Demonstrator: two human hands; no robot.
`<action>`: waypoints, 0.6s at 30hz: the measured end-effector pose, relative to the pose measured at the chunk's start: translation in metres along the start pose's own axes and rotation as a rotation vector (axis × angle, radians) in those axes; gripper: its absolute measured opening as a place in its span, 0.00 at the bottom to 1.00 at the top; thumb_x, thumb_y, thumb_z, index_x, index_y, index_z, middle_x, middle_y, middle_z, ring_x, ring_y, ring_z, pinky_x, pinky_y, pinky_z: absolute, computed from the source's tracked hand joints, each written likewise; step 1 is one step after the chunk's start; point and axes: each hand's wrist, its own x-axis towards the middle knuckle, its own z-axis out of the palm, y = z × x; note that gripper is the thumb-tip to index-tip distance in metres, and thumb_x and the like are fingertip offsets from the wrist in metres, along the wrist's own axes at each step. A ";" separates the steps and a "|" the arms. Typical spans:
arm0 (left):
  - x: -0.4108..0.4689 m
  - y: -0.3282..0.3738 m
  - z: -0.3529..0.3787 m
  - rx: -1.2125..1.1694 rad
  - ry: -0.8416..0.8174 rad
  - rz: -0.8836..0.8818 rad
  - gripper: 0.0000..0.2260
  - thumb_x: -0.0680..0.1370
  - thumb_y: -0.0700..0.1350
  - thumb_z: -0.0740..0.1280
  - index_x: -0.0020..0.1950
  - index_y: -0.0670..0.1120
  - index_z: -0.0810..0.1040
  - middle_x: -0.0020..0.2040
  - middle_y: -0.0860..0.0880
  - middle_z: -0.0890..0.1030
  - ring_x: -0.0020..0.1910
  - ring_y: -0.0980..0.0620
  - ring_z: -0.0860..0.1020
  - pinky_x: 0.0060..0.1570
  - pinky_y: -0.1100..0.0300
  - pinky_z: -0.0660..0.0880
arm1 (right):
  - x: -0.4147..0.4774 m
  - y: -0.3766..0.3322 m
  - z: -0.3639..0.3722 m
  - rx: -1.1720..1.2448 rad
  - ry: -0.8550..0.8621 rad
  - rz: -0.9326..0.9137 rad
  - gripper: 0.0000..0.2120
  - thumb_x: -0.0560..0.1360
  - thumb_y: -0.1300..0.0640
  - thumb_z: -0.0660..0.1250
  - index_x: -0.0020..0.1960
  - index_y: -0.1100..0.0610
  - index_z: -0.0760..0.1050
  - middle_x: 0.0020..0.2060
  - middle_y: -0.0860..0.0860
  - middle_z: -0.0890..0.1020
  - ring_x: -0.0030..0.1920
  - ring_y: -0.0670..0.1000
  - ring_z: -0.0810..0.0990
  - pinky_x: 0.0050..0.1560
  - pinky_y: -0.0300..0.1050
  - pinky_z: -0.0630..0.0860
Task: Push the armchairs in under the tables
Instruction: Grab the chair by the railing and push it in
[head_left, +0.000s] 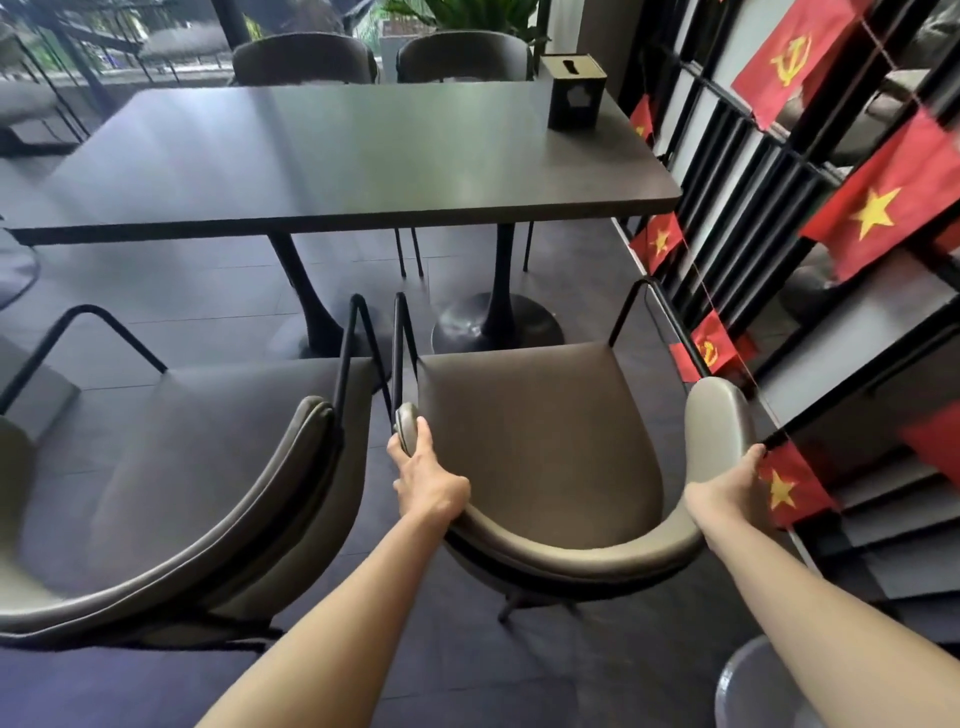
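- While the right-hand armchair (524, 436) is gripped from behind at both ends of its curved backrest, it is seen to stand clear of the table (332, 156), with its seat front short of the table's near edge.
- Left hand (423, 480): closed over the left end of the backrest, thumb on the inner face and fingers wrapped round the outer side.
- Right hand (737, 480): laid against the outer right end of the backrest. The fingers are hidden behind the padding, so the closure of this grip cannot be told for certain; a hold on the backrest is judged likely.
- Governing relation: the table lies straight ahead of both hands, beyond the seat. The chair's front-to-back axis is pointed at the near table edge, roughly in line with the right pedestal base (496, 325).
- Both hands are set about level, one to each side; neither is noted as markedly nearer the table.
- A level forward push is judged to be required, with the black arm frames to pass beneath the top.
- Risk noted: the pedestal base lies in the chair's path and may limit travel.
- A second armchair (171, 467) stands just beside on the left, likewise not under the table.
- A string of red flags (878, 208) hangs close on the right, next to the right hand.
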 end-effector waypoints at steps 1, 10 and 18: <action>0.001 -0.002 -0.003 -0.007 0.000 0.004 0.42 0.69 0.30 0.60 0.78 0.56 0.50 0.77 0.52 0.43 0.70 0.39 0.66 0.49 0.59 0.69 | -0.003 -0.002 0.002 0.003 -0.006 -0.003 0.43 0.73 0.66 0.65 0.78 0.51 0.43 0.71 0.62 0.66 0.67 0.67 0.70 0.64 0.59 0.68; 0.004 -0.009 -0.014 -0.009 0.005 -0.005 0.42 0.70 0.29 0.60 0.78 0.57 0.49 0.78 0.53 0.42 0.70 0.38 0.65 0.49 0.61 0.67 | -0.013 -0.009 0.004 -0.015 -0.020 -0.052 0.43 0.73 0.66 0.65 0.78 0.52 0.44 0.69 0.64 0.68 0.65 0.67 0.71 0.63 0.59 0.69; 0.008 -0.012 -0.014 -0.040 -0.006 0.018 0.42 0.70 0.30 0.61 0.78 0.56 0.49 0.77 0.53 0.43 0.70 0.37 0.65 0.58 0.55 0.70 | -0.016 -0.013 -0.001 -0.043 -0.018 -0.058 0.41 0.74 0.66 0.65 0.78 0.54 0.45 0.69 0.64 0.68 0.65 0.67 0.72 0.61 0.58 0.70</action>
